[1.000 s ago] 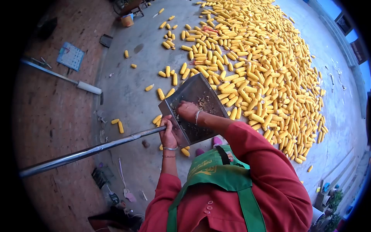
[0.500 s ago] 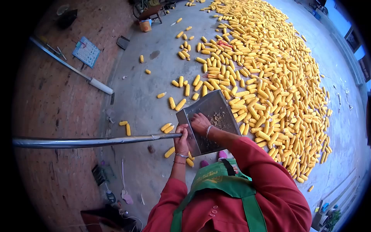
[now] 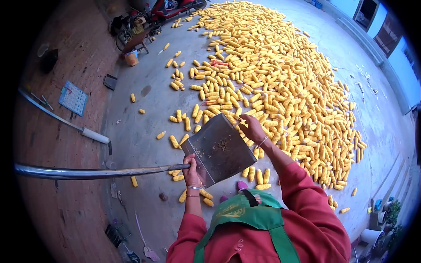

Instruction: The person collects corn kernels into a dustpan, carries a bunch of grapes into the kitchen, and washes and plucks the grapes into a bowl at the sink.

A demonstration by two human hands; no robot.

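Note:
My left hand [image 3: 192, 172] is closed around the metal handle [image 3: 118, 172] of a long-handled dustpan, right where it meets the pan [image 3: 223, 160]. The dark pan is tilted in front of me, with crumbly pale debris [image 3: 222, 143] scattered inside. Just past the pan's far right corner is my right hand [image 3: 252, 129], over the corn cobs. Its fingers are bent together in a pinch; whatever they hold is too small to make out. Yellow corn cobs [image 3: 302, 109] are heaped beyond and to the right of the pan, and several loose cobs lie around it.
A red scooter [image 3: 173, 9], a bicycle and a stool [image 3: 135, 43] stand at the back left, near an orange bucket [image 3: 131, 58]. Brick paving [image 3: 57, 144] borders the concrete floor on the left. Steps and potted plants [image 3: 392, 212] line the right side.
My right hand has come out of the pan and moved beyond its right edge, over the cobs. The left hand keeps its grip. The view has shifted, showing more of the yard's far end.

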